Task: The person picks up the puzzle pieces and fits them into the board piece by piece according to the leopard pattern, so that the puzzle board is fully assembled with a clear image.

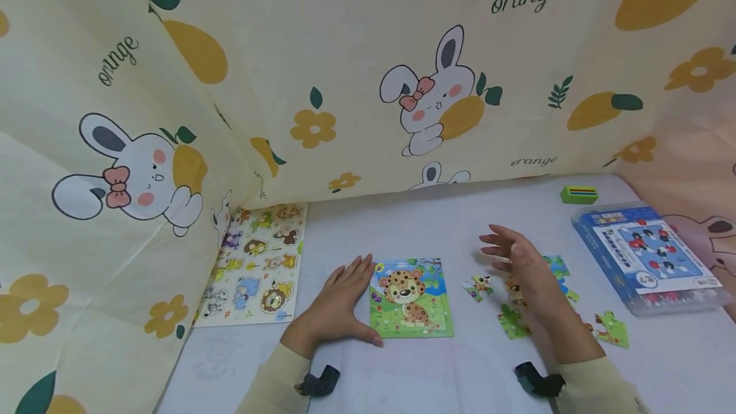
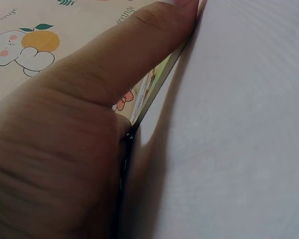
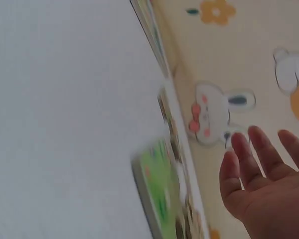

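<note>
A square leopard puzzle [image 1: 411, 299], green and blue, lies flat on the white tabletop with its picture complete. Beside its left edge my left hand [image 1: 342, 305] rests with fingers stretched out and the thumb near the lower left corner. In the left wrist view the thumb [image 2: 124, 55] lies along the puzzle's edge. To the right, my right hand [image 1: 526, 273] hovers over loose puzzle pieces, its fingers spread and holding nothing. Those include a green piece [image 1: 513, 322], a small piece [image 1: 478, 287] and another [image 1: 612, 329]. The hand hides part of the group.
An animal picture sheet [image 1: 259, 302] lies at the left, partly under the patterned curtain [image 1: 345, 69] hanging behind. At the right stands a blue-and-clear plastic box [image 1: 650, 254] with a molecule picture. A small green block [image 1: 579, 195] sits near the back.
</note>
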`<control>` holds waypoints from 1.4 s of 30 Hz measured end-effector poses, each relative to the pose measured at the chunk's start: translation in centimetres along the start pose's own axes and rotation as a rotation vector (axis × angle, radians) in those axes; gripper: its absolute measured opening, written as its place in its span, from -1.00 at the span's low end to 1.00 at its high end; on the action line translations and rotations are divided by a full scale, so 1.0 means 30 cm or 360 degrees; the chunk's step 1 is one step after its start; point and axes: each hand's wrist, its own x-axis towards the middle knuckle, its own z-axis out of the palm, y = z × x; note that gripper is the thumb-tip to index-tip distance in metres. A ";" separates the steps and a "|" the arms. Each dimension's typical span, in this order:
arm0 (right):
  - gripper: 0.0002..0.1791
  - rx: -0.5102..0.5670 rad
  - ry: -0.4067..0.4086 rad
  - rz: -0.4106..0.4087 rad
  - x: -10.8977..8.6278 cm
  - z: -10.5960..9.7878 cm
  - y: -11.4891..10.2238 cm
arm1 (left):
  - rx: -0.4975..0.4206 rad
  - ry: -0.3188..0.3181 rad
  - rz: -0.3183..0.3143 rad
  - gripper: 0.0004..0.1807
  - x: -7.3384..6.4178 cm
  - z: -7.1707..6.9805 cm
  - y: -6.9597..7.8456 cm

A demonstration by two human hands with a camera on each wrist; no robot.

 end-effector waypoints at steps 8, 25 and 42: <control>-0.41 0.0087 0.0339 0.0145 -0.021 -0.092 0.013 | 0.0007 0.0003 0.0000 0.72 0.005 0.006 -0.007; -0.15 -0.0771 0.0168 0.0575 -0.021 -0.171 0.118 | -0.0021 0.0002 -0.0013 0.68 -0.004 -0.005 0.004; -0.54 -0.0850 0.0245 0.0650 -0.016 -0.124 0.109 | -0.0028 0.0018 0.0005 0.67 -0.003 -0.004 0.005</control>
